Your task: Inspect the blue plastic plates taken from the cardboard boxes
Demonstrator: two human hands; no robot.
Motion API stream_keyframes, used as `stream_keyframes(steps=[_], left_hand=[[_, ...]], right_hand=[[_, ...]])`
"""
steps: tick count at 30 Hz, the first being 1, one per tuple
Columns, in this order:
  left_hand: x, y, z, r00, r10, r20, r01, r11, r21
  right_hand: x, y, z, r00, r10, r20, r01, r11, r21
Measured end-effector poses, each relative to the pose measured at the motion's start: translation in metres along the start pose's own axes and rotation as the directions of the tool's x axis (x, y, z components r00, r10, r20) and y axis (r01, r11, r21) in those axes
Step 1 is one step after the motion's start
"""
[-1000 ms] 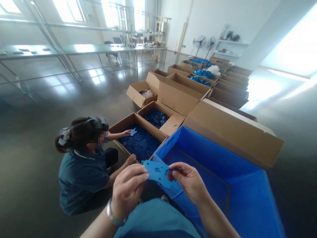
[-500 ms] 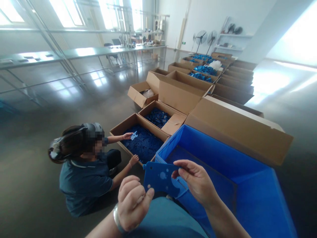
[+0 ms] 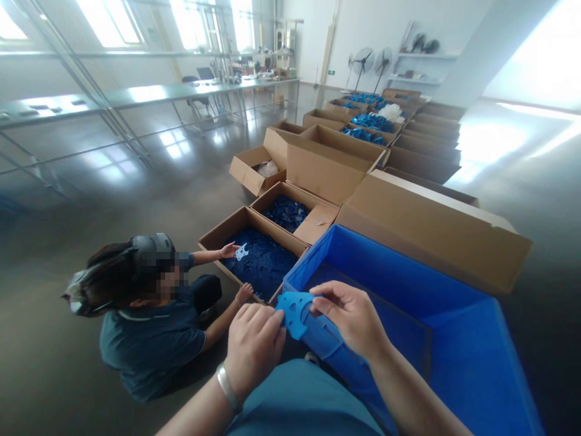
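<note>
A flat blue plastic piece (image 3: pixel 294 312) with round holes is held between both my hands, just over the near-left corner of a large blue bin (image 3: pixel 436 345). My left hand (image 3: pixel 253 346), a bracelet on its wrist, pinches the piece's left edge. My right hand (image 3: pixel 351 316) grips its right edge with thumb and fingers. Below my arms lies my blue-clothed lap.
A co-worker (image 3: pixel 145 315) crouches at left and holds a pale blue piece (image 3: pixel 241 251) over a cardboard box (image 3: pixel 227 227) full of blue parts. More open cartons (image 3: pixel 318 175) stretch away behind the bin. Long metal tables (image 3: pixel 136 94) stand at far left on the glossy floor.
Half a second ago only my right hand held the piece, with its face toward me. Now my left hand has come back onto its left edge and the piece is tilted flatter.
</note>
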State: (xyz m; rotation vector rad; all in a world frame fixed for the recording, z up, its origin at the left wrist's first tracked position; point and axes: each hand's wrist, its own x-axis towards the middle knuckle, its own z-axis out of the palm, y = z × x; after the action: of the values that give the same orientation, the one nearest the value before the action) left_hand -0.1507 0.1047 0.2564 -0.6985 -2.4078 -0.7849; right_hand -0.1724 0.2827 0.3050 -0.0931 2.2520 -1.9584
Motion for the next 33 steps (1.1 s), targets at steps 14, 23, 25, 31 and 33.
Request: stream_keyframes(steps=[14,23,25,31,33], left_hand=[[0.015,0.017,0.015,0.462,-0.630,0.625,0.665,-0.219,-0.714],[0.014,0.029,0.012,0.484,-0.579,0.656,0.655,-0.257,-0.710],[0.013,0.028,0.011,0.475,-0.549,0.687,0.654,-0.302,-0.693],[0.012,0.028,0.008,0.425,-0.528,0.735,0.635,-0.405,-0.658],[0.012,0.028,0.007,0.424,-0.531,0.734,0.633,-0.405,-0.660]], right_hand=[[0.004,0.031,0.002,0.982,0.190,-0.010,-0.187,0.972,0.145],[-0.006,0.018,0.003,0.988,0.157,0.006,-0.156,0.984,0.083],[-0.006,0.017,0.005,0.988,0.154,0.002,-0.153,0.984,0.090],[-0.006,0.020,0.010,0.985,0.167,0.045,-0.173,0.952,0.252],[-0.007,0.021,0.011,0.982,0.181,0.049,-0.187,0.941,0.282]])
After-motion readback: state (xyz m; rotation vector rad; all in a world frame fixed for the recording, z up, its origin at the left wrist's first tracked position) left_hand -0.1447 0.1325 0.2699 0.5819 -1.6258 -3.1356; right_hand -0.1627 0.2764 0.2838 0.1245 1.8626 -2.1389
